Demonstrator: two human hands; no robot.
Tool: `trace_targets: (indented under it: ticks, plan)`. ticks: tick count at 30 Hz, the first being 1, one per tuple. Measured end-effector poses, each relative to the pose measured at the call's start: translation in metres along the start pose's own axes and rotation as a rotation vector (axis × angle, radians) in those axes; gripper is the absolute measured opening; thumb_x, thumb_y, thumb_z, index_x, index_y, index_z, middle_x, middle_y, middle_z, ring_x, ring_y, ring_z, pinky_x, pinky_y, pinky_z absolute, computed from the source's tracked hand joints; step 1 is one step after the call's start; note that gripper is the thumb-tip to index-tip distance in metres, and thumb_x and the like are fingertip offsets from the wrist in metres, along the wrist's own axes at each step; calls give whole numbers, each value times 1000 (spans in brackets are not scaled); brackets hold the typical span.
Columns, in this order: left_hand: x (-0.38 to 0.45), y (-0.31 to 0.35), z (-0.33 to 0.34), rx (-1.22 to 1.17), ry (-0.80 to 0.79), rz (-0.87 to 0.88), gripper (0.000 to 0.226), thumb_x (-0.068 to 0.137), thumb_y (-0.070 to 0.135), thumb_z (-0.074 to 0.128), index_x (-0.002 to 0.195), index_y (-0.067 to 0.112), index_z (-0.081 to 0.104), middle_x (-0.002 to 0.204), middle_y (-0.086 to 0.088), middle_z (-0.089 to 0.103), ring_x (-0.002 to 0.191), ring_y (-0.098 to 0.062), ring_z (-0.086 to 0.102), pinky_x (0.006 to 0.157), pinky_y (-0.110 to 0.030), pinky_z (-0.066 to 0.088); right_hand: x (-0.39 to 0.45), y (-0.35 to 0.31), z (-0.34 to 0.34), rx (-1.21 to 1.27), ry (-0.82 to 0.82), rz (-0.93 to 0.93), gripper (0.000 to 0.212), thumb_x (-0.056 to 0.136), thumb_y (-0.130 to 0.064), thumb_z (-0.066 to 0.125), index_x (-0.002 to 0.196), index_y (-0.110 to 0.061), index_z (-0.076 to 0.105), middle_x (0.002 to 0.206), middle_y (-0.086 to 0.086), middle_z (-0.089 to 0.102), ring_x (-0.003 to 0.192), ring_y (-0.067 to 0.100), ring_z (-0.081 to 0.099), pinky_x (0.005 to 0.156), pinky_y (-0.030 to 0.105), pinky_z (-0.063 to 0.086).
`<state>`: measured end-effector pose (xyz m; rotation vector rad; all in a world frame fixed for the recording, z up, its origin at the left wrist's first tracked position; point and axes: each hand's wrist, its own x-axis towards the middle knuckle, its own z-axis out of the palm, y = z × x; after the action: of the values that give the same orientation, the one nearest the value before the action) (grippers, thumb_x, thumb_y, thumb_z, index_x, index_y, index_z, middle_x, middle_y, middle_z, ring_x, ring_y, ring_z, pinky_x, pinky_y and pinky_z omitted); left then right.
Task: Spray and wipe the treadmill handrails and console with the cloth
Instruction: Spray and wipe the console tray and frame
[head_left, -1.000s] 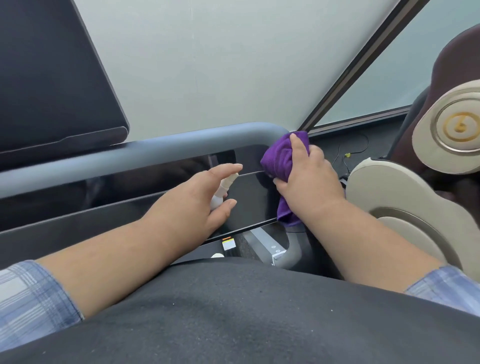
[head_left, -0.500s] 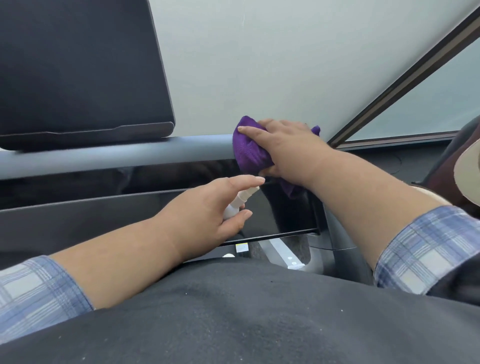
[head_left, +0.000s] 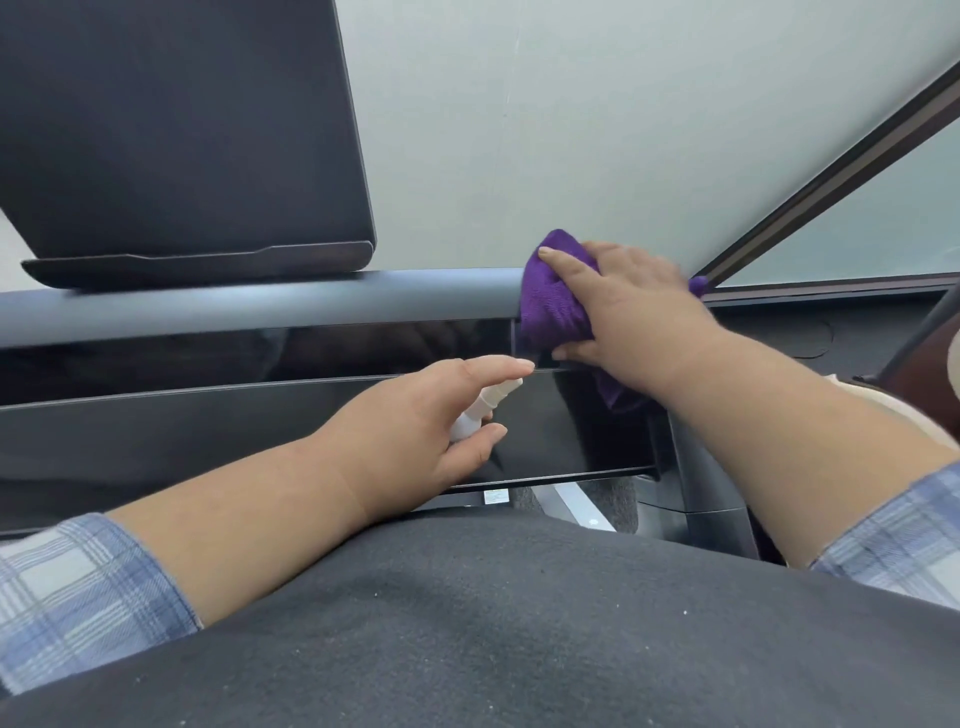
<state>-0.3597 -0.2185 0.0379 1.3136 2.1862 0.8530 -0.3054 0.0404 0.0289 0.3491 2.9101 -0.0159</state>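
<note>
Starting at the far left, a blue plaid sleeve (head_left: 78, 587) covers the left forearm, which reaches across a dark grey garment (head_left: 493, 623) that fills the bottom of the view. Above it a black screen (head_left: 176, 130) stands tilted on its ledge, just behind the grey handrail (head_left: 260, 306) that runs across the treadmill from left to right. Below the rail lies the glossy black console (head_left: 218, 426), split by a thin horizontal seam.

Near the middle, the left hand (head_left: 415, 421) holds a small white spray bottle (head_left: 480, 408) in front of the console: its grip is wrapped round the bottle's body, the forefinger stretched out straight over the nozzle and the thumb underneath. The nozzle points up and to the right.

Just to the right, the right hand (head_left: 628, 312) presses a purple cloth (head_left: 550, 296) onto the right end of the handrail, where the rail bends downward. Its grip is curled over the bunched cloth, fingers on top and the thumb at the lower edge, so the cloth drapes over the rail and hangs onto the console's upper right corner. A second plaid sleeve shows at the right edge.
</note>
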Motion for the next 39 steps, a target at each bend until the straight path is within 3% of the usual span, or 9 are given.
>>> trace_targets:
  ticks: [5, 10, 14, 18, 23, 27, 31, 33, 39]
  plan:
    - [3, 3, -2, -15, 23, 24, 56, 90, 43, 55, 134, 61, 26, 114, 17, 61, 96, -6, 63, 85, -34, 54, -7, 0, 5, 53, 36, -22, 101, 74, -58, 77, 154, -44, 17, 154, 5, 34, 138, 30, 34, 113, 47, 27]
    - [-3, -2, -12, -28, 55, 18, 55, 91, 45, 53, 135, 61, 25, 114, 15, 61, 96, -8, 64, 86, -37, 53, -21, 31, -7, 211, 8, 137, 88, 80, -41, 78, 153, -40, 30, 149, 5, 43, 132, 34, 40, 111, 48, 34]
    - [-11, -8, -23, -18, 131, 108, 51, 91, 37, 55, 137, 47, 36, 102, 3, 64, 87, -16, 65, 78, -39, 54, -10, -2, -31, 329, 104, 120, 80, 81, -42, 75, 151, -37, 35, 142, 6, 49, 127, 35, 44, 107, 50, 37]
    - [-17, -8, -32, 61, 234, 291, 50, 91, 21, 62, 137, 23, 41, 95, -4, 65, 82, -20, 61, 72, -37, 53, 16, -90, -42, 310, 162, -69, 80, 80, -47, 69, 149, -42, 30, 143, 3, 46, 122, 34, 44, 100, 49, 37]
    - [-23, -9, -35, 68, 204, 300, 52, 90, 18, 63, 137, 21, 41, 98, -6, 66, 86, -20, 61, 74, -37, 54, 34, -149, -5, 177, 81, -122, 84, 92, -43, 52, 158, -33, 2, 152, 3, 30, 135, 29, 31, 111, 46, 23]
    - [-22, -8, -35, 88, 161, 267, 52, 91, 21, 62, 138, 24, 40, 97, -4, 65, 85, -19, 61, 73, -38, 54, 30, -124, 5, 193, 98, -116, 91, 85, -50, 58, 158, -31, 8, 155, 1, 30, 140, 25, 27, 112, 43, 20]
    - [-17, -1, -28, 111, 155, 191, 51, 92, 30, 57, 139, 31, 39, 96, 1, 61, 79, -19, 60, 67, -39, 54, 20, -81, 0, 192, 49, -11, 96, 82, -53, 67, 158, -33, 12, 155, -1, 32, 141, 24, 29, 113, 41, 20]
    - [-13, 5, -23, 94, 161, 154, 51, 92, 34, 54, 140, 35, 37, 102, 1, 63, 85, -19, 64, 71, -39, 55, 12, -58, -2, 175, 29, 40, 97, 81, -53, 71, 157, -35, 13, 155, -1, 32, 141, 25, 30, 114, 43, 21]
    - [-1, 18, -9, 92, 178, 104, 53, 92, 35, 56, 139, 44, 34, 109, 6, 64, 88, -13, 65, 76, -34, 55, -11, 8, -10, 170, -103, 338, 110, 69, -59, 80, 155, -40, 14, 154, 2, 34, 139, 30, 34, 113, 47, 31]
